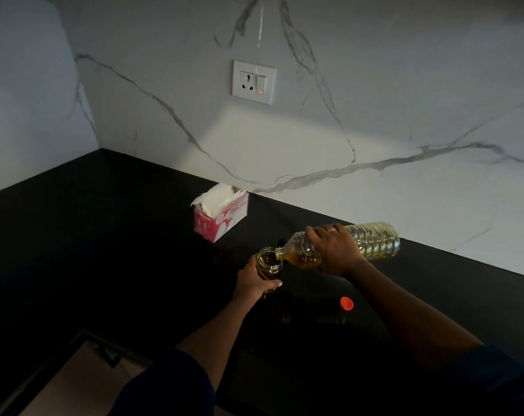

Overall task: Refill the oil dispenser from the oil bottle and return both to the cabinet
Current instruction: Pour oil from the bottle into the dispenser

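Oil dispenser (pixel 269 262) – a small clear glass jar with an open mouth – stands on the black countertop (pixel 104 235), and the left hand (pixel 253 283) grips it, fingers and thumb curled round its body from the near side. Behind the dispenser and a little to its left sits a pink and white tissue box (pixel 221 214) with white tissue sticking out of its top. Just behind the dispenser's rim lies a small dark thing, too dim to make out. To the dispenser's right and nearer the person, an orange cap (pixel 346 303) lies by itself on the counter, apart from everything else. Well above and behind the dispenser, a white wall socket (pixel 253 81) with a red light is set in the veined marble wall (pixel 404 115).

Right of the dispenser, the oil bottle (pixel 374 240) – clear ribbed plastic, uncapped – is tipped nearly flat, its neck lowest and its mouth right at the dispenser's rim. The right hand (pixel 335 250) wraps round the bottle's middle from above, fingers curled over it. Yellow oil lies along the bottle's lower side and pools at the neck. Inside the dispenser, amber oil shows below the rim.
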`<state>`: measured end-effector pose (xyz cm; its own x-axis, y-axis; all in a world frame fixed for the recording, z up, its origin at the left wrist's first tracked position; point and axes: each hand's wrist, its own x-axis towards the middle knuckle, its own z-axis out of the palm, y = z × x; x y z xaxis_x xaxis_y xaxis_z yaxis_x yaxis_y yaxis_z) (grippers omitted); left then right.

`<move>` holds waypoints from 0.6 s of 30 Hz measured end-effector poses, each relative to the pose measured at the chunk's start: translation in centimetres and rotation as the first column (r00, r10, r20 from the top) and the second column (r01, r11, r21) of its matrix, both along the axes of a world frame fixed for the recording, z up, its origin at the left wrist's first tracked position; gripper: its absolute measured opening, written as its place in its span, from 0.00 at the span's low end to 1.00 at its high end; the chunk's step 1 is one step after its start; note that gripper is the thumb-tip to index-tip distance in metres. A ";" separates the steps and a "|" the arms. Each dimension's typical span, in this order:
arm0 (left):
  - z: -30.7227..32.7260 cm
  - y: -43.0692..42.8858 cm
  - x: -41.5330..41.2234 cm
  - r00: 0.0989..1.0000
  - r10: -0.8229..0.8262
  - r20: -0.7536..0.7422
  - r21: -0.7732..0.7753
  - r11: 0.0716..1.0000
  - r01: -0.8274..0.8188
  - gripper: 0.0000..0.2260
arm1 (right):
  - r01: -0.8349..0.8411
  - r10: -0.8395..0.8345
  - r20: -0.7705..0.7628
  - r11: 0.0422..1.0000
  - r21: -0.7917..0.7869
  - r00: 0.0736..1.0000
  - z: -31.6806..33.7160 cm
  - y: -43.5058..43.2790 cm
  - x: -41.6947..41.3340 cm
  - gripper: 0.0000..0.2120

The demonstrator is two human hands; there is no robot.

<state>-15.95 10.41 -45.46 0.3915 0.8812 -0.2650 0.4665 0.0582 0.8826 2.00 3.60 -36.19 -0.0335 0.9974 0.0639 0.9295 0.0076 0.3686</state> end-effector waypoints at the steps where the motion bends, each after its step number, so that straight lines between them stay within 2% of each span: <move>1: 0.0 0.0 0.0 1.000 0.002 -0.001 0.000 1.000 -0.002 0.36 | 0.006 -0.006 0.000 1.000 -0.004 1.000 0.0 0.0 -0.1 0.38; 18: 0.3 -0.5 -0.2 1.000 0.007 -0.009 0.005 1.000 -0.007 0.35 | 0.058 -0.058 0.013 0.998 -0.022 0.998 -0.3 -0.4 -0.3 0.41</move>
<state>-16.16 9.87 -45.21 0.3832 0.8852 -0.2638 0.4740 0.0567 0.8787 1.73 3.18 -36.46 0.0237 0.9989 0.0414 0.9240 -0.0377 0.3804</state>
